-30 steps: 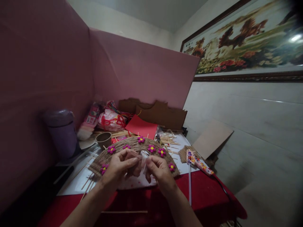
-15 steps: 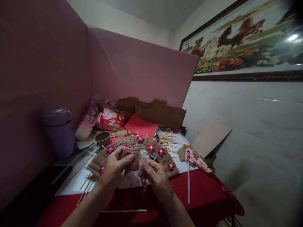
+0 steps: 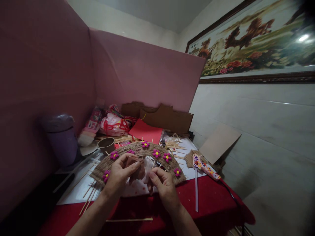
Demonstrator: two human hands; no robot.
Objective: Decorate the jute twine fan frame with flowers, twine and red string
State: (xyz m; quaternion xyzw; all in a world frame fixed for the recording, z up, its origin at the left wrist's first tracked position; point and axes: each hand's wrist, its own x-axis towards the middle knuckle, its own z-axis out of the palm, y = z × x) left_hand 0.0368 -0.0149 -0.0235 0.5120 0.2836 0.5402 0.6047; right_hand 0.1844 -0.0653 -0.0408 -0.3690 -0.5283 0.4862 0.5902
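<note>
Between my two hands is a small clear plastic bag (image 3: 147,170), thin and crumpled. The closed fingers of my right hand (image 3: 162,185) pinch its right side. My left hand (image 3: 126,168) is closed too, with thumb and forefinger together at the bag's left side; its contents, if any, are too small to make out. Under and behind both hands lies a fan-shaped piece wound with brown twine (image 3: 98,170). Magenta flowers with yellow centres, such as the flower (image 3: 156,153), dot it, and thin sticks poke out past its edges.
A glue gun (image 3: 205,167) with a flower pattern and a glue stick rests at the right, its cord running off the red cloth (image 3: 192,200). Behind stand a brown cup (image 3: 106,144), red paper (image 3: 146,130) and cardboard (image 3: 169,119). A purple lidded container (image 3: 62,141) is at left.
My right thumb and fingers have shifted slightly on the plastic bag, which looks a little more spread. My left hand stays nearly still.
</note>
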